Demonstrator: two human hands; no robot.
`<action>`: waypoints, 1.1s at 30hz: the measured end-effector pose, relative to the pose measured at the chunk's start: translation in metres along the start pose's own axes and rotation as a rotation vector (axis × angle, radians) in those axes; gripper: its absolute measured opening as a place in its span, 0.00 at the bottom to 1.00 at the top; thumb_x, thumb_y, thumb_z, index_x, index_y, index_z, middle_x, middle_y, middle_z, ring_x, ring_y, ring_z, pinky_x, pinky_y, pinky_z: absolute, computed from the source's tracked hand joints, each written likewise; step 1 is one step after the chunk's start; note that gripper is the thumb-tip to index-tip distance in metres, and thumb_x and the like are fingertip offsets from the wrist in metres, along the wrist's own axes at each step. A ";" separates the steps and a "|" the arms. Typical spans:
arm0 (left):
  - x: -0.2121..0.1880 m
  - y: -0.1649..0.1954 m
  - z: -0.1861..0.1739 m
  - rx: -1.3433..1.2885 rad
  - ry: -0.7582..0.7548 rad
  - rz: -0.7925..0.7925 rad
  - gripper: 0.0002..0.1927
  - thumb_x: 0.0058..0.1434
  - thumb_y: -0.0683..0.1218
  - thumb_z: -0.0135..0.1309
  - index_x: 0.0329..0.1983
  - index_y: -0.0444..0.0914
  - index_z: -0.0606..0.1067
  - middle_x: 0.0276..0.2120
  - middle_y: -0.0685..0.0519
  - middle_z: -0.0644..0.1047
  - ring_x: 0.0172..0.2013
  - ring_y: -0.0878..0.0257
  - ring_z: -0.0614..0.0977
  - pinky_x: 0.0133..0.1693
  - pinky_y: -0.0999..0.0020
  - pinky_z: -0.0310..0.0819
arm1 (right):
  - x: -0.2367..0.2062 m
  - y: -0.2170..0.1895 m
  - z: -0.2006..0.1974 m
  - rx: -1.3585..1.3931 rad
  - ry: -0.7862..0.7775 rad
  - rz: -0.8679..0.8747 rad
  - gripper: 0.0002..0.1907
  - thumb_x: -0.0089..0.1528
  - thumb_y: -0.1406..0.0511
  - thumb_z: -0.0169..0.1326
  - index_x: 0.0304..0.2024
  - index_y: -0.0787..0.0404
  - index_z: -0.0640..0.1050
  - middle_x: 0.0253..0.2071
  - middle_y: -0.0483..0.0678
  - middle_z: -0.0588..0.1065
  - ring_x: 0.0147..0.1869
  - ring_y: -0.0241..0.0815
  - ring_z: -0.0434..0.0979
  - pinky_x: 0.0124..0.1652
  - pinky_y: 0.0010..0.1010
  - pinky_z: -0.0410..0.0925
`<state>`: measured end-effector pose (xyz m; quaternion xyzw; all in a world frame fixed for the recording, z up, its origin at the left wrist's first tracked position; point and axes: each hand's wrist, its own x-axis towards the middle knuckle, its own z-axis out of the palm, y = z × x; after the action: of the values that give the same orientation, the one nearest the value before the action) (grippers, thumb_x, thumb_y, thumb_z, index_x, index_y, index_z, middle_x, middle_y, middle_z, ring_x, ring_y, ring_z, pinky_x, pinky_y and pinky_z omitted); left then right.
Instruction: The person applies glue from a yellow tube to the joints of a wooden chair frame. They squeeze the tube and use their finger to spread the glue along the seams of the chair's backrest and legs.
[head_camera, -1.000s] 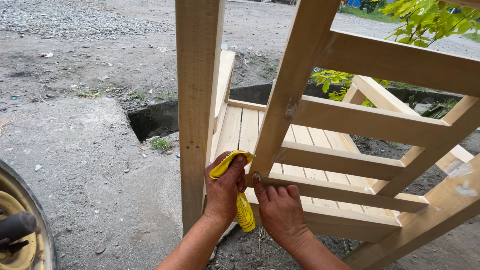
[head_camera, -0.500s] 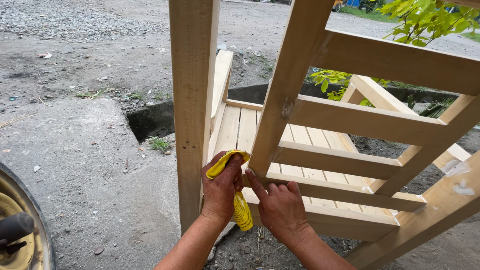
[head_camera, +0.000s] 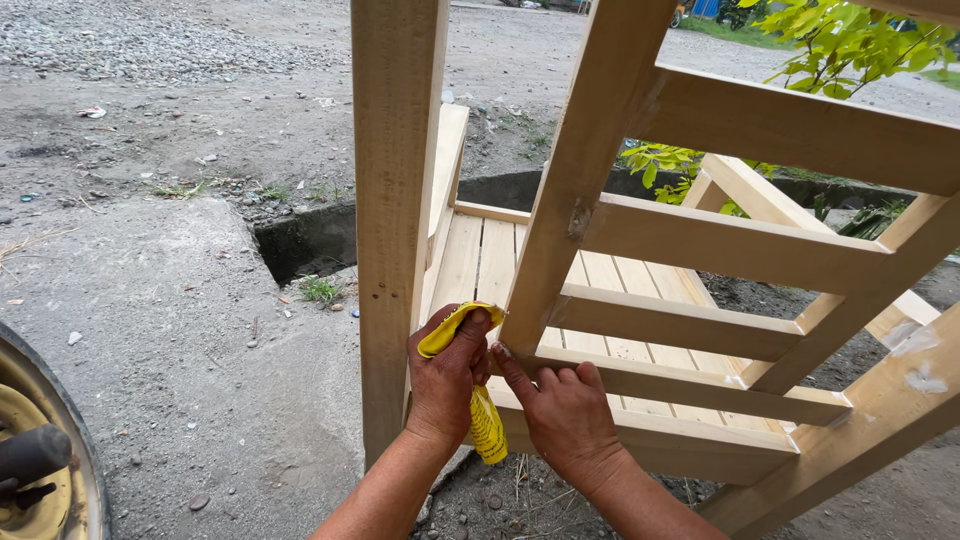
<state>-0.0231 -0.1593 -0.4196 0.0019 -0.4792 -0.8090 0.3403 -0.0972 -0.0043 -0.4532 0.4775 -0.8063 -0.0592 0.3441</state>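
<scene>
The left hand (head_camera: 447, 385) is gripping a yellow tape (head_camera: 483, 420), its fingers wrapping tightly around the upper part while the lower end is hanging down below the fist. The tape is sitting low in the middle of the view, between the upright post (head_camera: 396, 200) and the slanted rail (head_camera: 580, 180) of a pale wooden frame (head_camera: 760, 250). The right hand (head_camera: 565, 415) is resting just beside the left one, holding nothing; its fingers are curling loosely and the forefinger is pointing up and touching the foot of the slanted rail, where that rail is meeting a crosswise slat (head_camera: 680, 385). The two hands are nearly touching each other. Behind them a slatted board deck (head_camera: 480, 260) is lying over a ditch (head_camera: 310, 240) cut in the ground. Grey concrete (head_camera: 170, 330) is spreading to the left, with gravel (head_camera: 130, 40) farther off. A yellow wheel (head_camera: 40, 470) is showing at the lower left edge, and green leaves (head_camera: 850, 45) are hanging at the upper right.
</scene>
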 end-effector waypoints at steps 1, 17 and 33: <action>0.000 0.000 0.000 -0.002 -0.001 -0.002 0.13 0.65 0.49 0.59 0.39 0.33 0.80 0.16 0.58 0.66 0.16 0.71 0.64 0.20 0.73 0.57 | 0.000 0.001 -0.003 0.009 -0.005 0.003 0.40 0.58 0.67 0.53 0.73 0.45 0.61 0.26 0.42 0.70 0.32 0.41 0.71 0.42 0.39 0.62; -0.002 0.003 0.003 -0.035 0.034 -0.048 0.13 0.64 0.50 0.60 0.38 0.34 0.79 0.17 0.58 0.67 0.17 0.71 0.64 0.20 0.73 0.57 | 0.004 -0.002 -0.019 0.108 0.072 0.062 0.38 0.57 0.67 0.54 0.71 0.49 0.67 0.27 0.42 0.69 0.32 0.40 0.71 0.42 0.40 0.62; -0.001 0.003 0.002 0.022 0.023 -0.038 0.13 0.64 0.51 0.59 0.37 0.35 0.79 0.17 0.58 0.67 0.16 0.71 0.64 0.20 0.73 0.58 | -0.005 -0.001 -0.011 0.141 0.197 0.035 0.36 0.59 0.68 0.54 0.71 0.54 0.67 0.34 0.41 0.73 0.37 0.39 0.73 0.45 0.37 0.63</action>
<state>-0.0218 -0.1581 -0.4161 0.0242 -0.4840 -0.8100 0.3302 -0.0886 0.0018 -0.4477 0.4900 -0.7790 0.0507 0.3881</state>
